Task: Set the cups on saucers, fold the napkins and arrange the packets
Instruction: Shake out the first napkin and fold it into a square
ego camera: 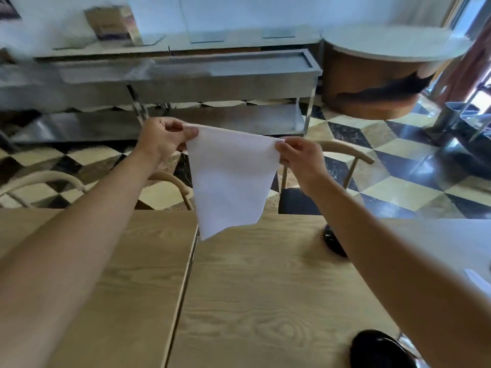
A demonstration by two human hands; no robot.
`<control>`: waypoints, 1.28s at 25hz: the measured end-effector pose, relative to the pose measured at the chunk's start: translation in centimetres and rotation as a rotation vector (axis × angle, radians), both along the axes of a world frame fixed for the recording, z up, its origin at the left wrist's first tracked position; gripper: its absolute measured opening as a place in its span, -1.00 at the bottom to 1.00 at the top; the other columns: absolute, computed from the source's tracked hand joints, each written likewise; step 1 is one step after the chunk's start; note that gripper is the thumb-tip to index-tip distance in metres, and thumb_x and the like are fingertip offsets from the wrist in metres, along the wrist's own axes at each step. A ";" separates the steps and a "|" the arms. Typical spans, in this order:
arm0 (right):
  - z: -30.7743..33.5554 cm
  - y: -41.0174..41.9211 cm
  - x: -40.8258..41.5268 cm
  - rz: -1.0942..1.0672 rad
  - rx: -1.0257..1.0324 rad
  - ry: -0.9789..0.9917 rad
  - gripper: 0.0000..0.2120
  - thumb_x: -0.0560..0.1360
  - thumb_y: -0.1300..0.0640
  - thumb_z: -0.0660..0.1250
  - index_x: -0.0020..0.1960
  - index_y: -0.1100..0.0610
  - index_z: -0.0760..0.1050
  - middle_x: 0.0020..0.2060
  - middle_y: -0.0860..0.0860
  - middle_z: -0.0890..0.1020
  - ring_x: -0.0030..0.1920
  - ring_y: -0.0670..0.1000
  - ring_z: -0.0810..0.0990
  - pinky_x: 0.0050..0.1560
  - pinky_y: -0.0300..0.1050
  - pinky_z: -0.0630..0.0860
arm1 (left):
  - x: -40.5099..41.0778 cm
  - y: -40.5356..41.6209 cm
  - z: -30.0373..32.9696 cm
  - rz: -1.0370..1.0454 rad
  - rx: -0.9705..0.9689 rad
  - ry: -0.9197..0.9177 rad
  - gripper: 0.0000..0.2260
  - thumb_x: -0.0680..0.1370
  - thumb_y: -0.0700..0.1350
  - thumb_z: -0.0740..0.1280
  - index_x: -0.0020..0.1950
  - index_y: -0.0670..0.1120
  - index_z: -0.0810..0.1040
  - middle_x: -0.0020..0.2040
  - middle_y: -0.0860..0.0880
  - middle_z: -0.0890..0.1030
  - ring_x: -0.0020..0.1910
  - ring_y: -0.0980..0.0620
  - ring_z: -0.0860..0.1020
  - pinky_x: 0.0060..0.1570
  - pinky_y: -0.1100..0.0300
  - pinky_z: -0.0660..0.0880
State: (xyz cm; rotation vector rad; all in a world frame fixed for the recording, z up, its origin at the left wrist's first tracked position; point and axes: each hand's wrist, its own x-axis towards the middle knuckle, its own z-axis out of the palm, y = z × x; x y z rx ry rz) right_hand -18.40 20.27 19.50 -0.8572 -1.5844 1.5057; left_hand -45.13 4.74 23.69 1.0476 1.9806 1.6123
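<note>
step: napkin folding | left hand [162,140] and right hand [301,158] fingers are pinching the white napkin [229,179] by its top corners, dangling over the desk's [260,288] far edge | next, I'd guess: laying it flat, matching corners

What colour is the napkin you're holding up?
Plain white napkin, no pattern, seen best in the head view.

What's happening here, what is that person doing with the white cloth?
A person is holding a white napkin up in the air over a wooden table. The left hand pinches one top corner and the right hand pinches the other, so the napkin hangs down between them without touching the table. It looks like part of folding it. Two dark, glossy objects sit on the table at the right, partly hidden, so I cannot tell what they are.
</note>
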 end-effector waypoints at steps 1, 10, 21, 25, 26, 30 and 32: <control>1.2 0.2 -0.3 0.008 0.040 0.011 -0.95 0.56 0.20 0.43 -0.02 0.16 0.67 -0.09 0.17 0.73 -0.03 0.17 0.73 0.08 0.05 0.68 | 0.1 -0.5 1.0 0.023 0.022 0.067 -0.86 0.41 -0.03 0.59 -0.09 0.02 0.70 -0.11 0.03 0.75 -0.11 0.02 0.73 -0.16 0.19 0.66; -4.8 -4.2 7.5 0.242 0.118 -0.135 -0.85 0.51 0.22 0.48 -0.13 -0.03 0.67 -0.28 -0.10 0.71 -0.25 -0.15 0.64 -0.18 -0.33 0.54 | 9.1 -10.8 -7.8 0.062 0.013 0.202 -0.86 0.50 -0.06 0.51 -0.02 0.18 0.67 -0.13 0.28 0.72 -0.14 0.28 0.67 -0.14 0.45 0.52; -24.9 -18.6 23.9 0.552 -0.301 -0.732 -0.89 0.37 0.02 0.54 -0.12 -0.12 0.68 -0.04 -0.08 0.77 -0.03 -0.07 0.72 0.06 -0.12 0.59 | 26.0 -29.3 -30.8 -0.329 -0.430 0.396 -0.78 0.47 -0.15 0.29 -0.05 -0.15 0.71 0.07 -0.02 0.72 0.10 0.03 0.69 0.25 0.35 0.46; -26.3 -19.6 24.8 0.576 -0.288 -0.844 -0.79 0.49 0.17 0.50 -0.23 -0.10 0.59 -0.24 -0.15 0.72 -0.22 -0.20 0.65 -0.14 -0.32 0.51 | 27.2 -31.0 -32.8 -0.369 -0.484 0.239 -0.85 0.45 -0.15 0.32 -0.03 0.06 0.57 0.09 0.17 0.65 0.13 0.19 0.62 0.17 0.47 0.42; -26.3 -19.1 24.2 0.564 -0.269 -0.842 -0.79 0.51 0.18 0.49 -0.20 -0.08 0.58 -0.26 -0.16 0.71 -0.23 -0.22 0.66 -0.13 -0.31 0.50 | 26.9 -30.5 -32.7 -0.325 -0.514 0.174 -0.84 0.46 -0.11 0.32 -0.02 0.14 0.53 0.05 0.23 0.63 0.06 0.26 0.61 0.08 0.49 0.42; -26.7 -16.0 19.6 0.375 -0.229 -0.771 -0.88 0.53 0.18 0.47 -0.10 0.00 0.58 -0.23 -0.08 0.70 -0.21 -0.12 0.61 -0.10 -0.11 0.48 | 23.5 -24.5 -31.5 -0.053 -0.491 -0.107 -0.96 0.47 0.10 0.32 -0.12 0.24 0.56 -0.17 0.24 0.64 -0.15 0.25 0.62 -0.20 0.39 0.47; -27.6 -13.9 16.6 0.234 -0.212 -0.737 -0.92 0.53 0.12 0.48 -0.09 0.01 0.59 -0.19 0.00 0.72 -0.19 -0.05 0.61 -0.06 -0.05 0.51 | 20.9 -20.2 -31.6 0.075 -0.440 -0.214 -0.94 0.45 0.12 0.35 -0.14 0.22 0.61 -0.22 0.21 0.67 -0.23 0.27 0.62 -0.27 0.39 0.48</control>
